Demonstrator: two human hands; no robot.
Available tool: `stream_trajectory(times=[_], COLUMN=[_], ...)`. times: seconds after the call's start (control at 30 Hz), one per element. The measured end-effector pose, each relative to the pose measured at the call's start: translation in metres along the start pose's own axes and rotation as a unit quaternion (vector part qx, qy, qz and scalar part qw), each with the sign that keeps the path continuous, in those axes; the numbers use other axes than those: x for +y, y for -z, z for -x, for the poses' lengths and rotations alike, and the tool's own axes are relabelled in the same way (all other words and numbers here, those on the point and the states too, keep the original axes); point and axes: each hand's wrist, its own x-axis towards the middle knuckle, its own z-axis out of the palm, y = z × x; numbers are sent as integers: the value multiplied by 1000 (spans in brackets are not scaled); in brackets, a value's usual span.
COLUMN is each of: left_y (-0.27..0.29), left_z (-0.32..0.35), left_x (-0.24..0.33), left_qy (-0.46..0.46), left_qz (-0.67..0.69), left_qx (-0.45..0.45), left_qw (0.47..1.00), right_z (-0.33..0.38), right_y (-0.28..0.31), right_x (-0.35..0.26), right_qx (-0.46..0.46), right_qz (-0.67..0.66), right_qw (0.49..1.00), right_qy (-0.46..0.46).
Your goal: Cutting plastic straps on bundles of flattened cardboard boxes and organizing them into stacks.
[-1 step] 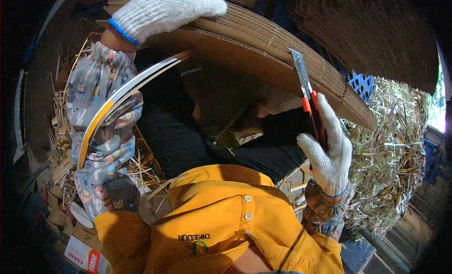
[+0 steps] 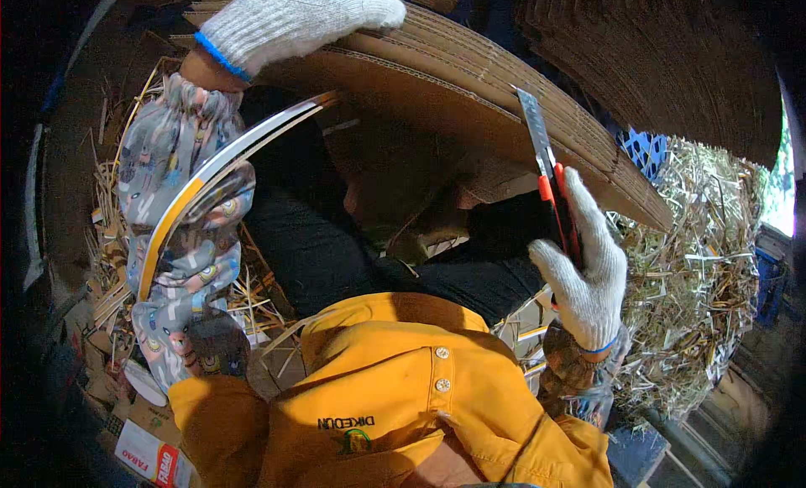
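Note:
My left hand (image 2: 294, 18), in a white knit glove with a blue cuff, lies on the top edge of a stack of brown corrugated cardboard sheets (image 2: 470, 93) and grips it. My right hand (image 2: 583, 278), also in a white glove, holds a red and black utility knife (image 2: 554, 186). Its blade points up and its tip meets the lower edge of the cardboard. A long, curved white and yellow strip (image 2: 218, 169) runs along my patterned left sleeve (image 2: 180, 236). My dark trousers show under the cardboard.
A heap of pale straw-like cardboard shreds (image 2: 697, 261) lies at the right, with a blue plastic lattice (image 2: 642, 152) behind it. More stacked cardboard (image 2: 655, 60) fills the upper right. Shreds and cardboard scraps (image 2: 126, 278) cover the floor at the left.

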Motion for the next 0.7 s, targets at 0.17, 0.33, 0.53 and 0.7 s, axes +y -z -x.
stream_trajectory(times=[0.17, 0.33, 0.53, 0.7], left_y=[-10, -6, -23, -31], left_z=[-4, 2, 4, 0], left_x=[-15, 6, 1, -15], left_qy=[-17, 26, 9, -10], left_qz=[-46, -35, -103, -123], left_qx=[15, 36, 140, 133], left_qw=[999, 998, 985, 983], right_z=[2, 1, -9, -11], right_y=[2, 4, 2, -2], right_x=[-1, -10, -13, -15], right_qx=[-18, 13, 12, 4], right_qz=[26, 6, 5, -6], right_qw=[999, 1000, 1000, 1000], right_qy=[40, -15, -6, -22])
